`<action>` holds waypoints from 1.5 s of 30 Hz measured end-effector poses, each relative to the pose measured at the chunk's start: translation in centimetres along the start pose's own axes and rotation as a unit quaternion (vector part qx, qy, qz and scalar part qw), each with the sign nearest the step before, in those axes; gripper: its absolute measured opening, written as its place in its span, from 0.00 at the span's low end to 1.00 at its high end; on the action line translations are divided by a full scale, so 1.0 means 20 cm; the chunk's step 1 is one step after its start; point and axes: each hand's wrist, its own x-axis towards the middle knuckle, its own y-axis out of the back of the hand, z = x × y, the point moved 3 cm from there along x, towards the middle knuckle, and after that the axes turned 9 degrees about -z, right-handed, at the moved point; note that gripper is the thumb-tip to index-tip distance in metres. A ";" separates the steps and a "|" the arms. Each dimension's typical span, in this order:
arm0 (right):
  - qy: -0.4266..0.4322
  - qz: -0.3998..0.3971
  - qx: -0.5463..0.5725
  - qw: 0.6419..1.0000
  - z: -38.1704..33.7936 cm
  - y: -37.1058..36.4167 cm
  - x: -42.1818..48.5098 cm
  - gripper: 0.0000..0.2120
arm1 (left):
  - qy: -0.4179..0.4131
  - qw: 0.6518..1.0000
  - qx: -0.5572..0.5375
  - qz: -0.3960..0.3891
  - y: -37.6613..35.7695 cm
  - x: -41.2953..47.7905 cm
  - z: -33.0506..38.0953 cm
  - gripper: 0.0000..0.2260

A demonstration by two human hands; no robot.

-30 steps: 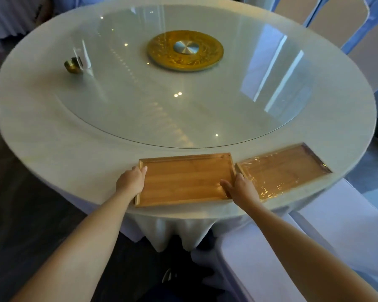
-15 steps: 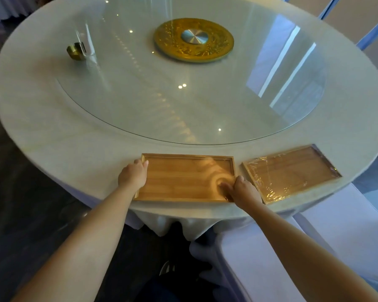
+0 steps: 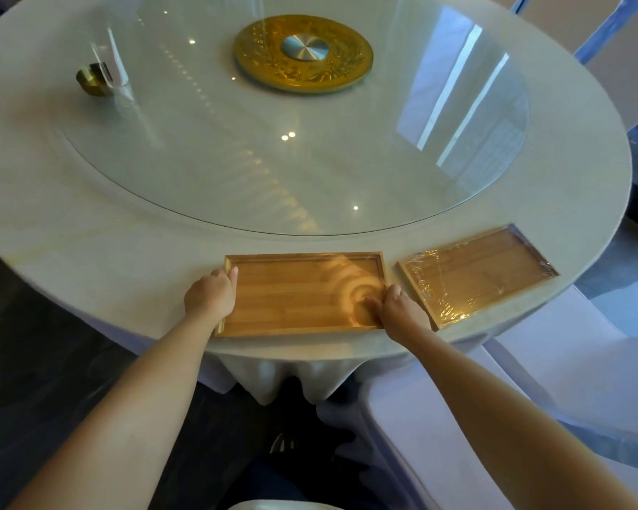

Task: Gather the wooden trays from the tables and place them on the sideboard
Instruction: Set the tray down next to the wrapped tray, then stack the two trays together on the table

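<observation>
A bare wooden tray (image 3: 295, 292) lies at the near edge of the round table (image 3: 89, 230). My left hand (image 3: 210, 298) grips its left end, thumb over the rim. My right hand (image 3: 400, 312) holds its right end, fingers curled inside the tray. To the right lies a second wooden tray (image 3: 476, 274), wrapped in clear plastic film and angled slightly. A narrow gap separates the two trays.
A glass turntable (image 3: 310, 149) covers the table's middle, with a gold disc (image 3: 302, 53) at its centre. A small brass holder with a clear stand (image 3: 94, 79) sits at the far left. White-covered chairs (image 3: 531, 399) stand near right and behind.
The bare tray has turned slightly and slid left, opening a gap to the wrapped tray. Both hands stay on its ends. The view has moved closer over the table.
</observation>
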 end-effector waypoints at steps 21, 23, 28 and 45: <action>0.052 0.100 0.028 0.993 0.19 0.35 -0.02 0.30 | 0.018 0.997 0.027 0.065 0.20 -0.15 0.43 0.21; 0.047 0.119 0.027 0.991 0.31 0.43 -0.01 0.31 | -0.017 0.997 0.032 0.068 0.16 -0.20 0.61 0.21; 0.006 0.142 0.026 0.990 0.68 0.63 0.05 0.32 | -0.107 0.993 0.022 0.039 0.01 -0.35 1.13 0.20; -0.040 0.066 0.070 0.995 1.32 0.67 0.31 0.31 | 0.008 0.990 0.078 -0.117 -0.40 -0.37 1.54 0.30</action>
